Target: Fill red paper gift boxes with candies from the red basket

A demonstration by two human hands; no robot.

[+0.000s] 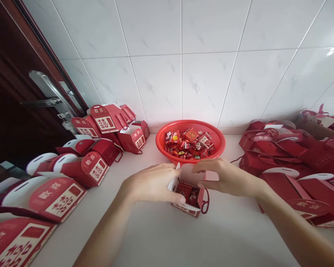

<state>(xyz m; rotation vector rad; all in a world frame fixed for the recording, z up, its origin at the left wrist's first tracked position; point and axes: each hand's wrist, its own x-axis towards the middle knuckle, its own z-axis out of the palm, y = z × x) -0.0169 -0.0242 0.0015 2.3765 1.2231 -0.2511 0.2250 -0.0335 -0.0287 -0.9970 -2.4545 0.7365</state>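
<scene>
A red paper candy box [187,212] with its top flaps up stands on the white surface in front of the basket. Wrapped sweets [185,191] lie inside it, and a dark red cord [205,207] loops out at its right side. My left hand [153,183] grips the box's left side, its thumb across the front flap. From the right, my right hand [228,178] holds the back and right flaps between bent fingers and thumb. Just behind, a red plastic basket [163,146] holds many wrapped sweets [190,142].
Several closed-up red boxes [93,167] line the left side, some stacked near the wall [108,120]. More red boxes with cords [292,189] crowd the right. A tiled wall [156,81] rises behind, and a dark door with a metal handle [48,100] is at far left.
</scene>
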